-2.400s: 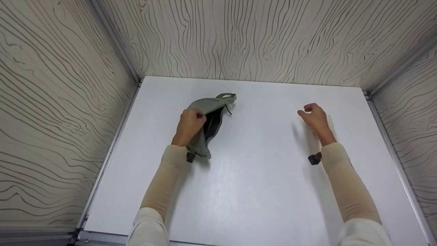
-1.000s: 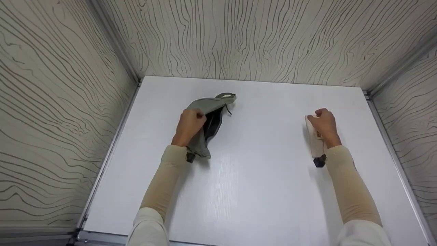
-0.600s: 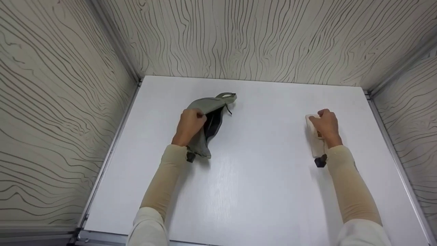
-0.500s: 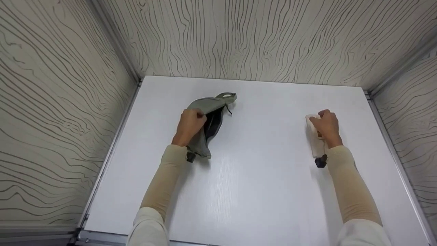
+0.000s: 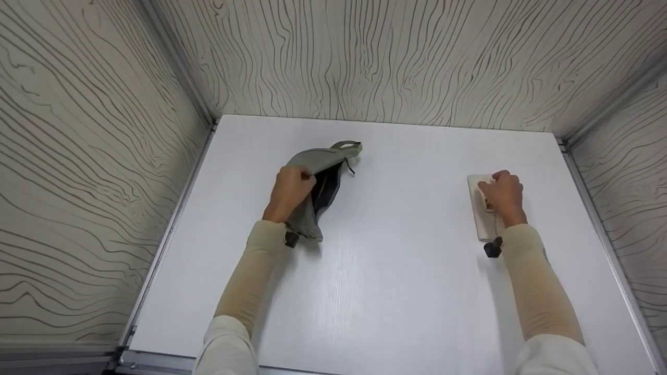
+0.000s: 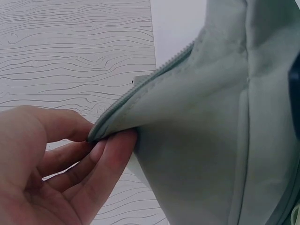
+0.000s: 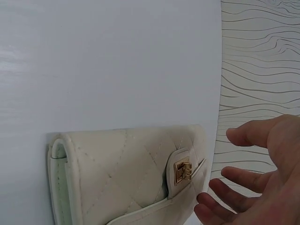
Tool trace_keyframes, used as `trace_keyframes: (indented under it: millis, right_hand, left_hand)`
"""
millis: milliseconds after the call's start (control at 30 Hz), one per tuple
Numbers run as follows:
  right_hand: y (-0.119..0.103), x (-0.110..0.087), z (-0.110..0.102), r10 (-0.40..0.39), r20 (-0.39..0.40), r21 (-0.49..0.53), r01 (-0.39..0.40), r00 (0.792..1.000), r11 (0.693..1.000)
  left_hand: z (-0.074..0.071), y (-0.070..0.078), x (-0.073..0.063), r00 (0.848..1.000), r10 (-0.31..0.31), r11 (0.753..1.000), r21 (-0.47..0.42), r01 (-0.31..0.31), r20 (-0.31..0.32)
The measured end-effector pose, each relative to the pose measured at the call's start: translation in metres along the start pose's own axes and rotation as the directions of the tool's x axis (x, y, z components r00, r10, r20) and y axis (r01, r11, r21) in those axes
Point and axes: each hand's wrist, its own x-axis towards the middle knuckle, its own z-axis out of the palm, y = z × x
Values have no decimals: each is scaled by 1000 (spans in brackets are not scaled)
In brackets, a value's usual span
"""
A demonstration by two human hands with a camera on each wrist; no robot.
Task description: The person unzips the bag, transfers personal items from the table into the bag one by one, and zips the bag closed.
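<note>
My left hand (image 5: 292, 190) pinches the zippered edge of a grey-green fabric bag (image 5: 312, 156) at the left of the table. The bag's mouth gapes, its dark inside showing on the right. Close up in the left wrist view, thumb and index finger hold the zipper edge (image 6: 117, 107). On the right lies a cream quilted wallet (image 5: 484, 224) with a gold clasp (image 7: 182, 171). My right hand (image 5: 503, 195) hovers over it in the head view. In the right wrist view its fingers (image 7: 234, 197) are loosely bent beside the wallet, with nothing between them and the thumb.
The white table (image 5: 396, 271) is bounded by wood-grain patterned walls (image 5: 385, 62) at the back and both sides. Metal rails (image 5: 177, 67) run along the corners. A small dark block (image 5: 493, 247) sits at the right wrist, another (image 5: 292, 239) at the left.
My right hand has moved right and slightly toward me, so more of the cream wallet shows. The left hand and the bag have stayed in place.
</note>
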Motion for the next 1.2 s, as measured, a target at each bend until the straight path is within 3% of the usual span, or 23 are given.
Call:
trace_keyframes:
  millis: [433,833,1200]
  right_hand:
    - [6,-2,-3,68,18,-25,-68,997,997]
    - [17,-6,-7,105,35,-30,-104,994,994]
    - [21,-8,-7,162,81,-64,-157,983,985]
  left_hand:
    - [0,1,0,999,-42,999,18,42,4]
    - [0,0,0,1000,-6,1000,1,6,3]
    - [1,0,0,1000,-12,1000,-1,12,0]
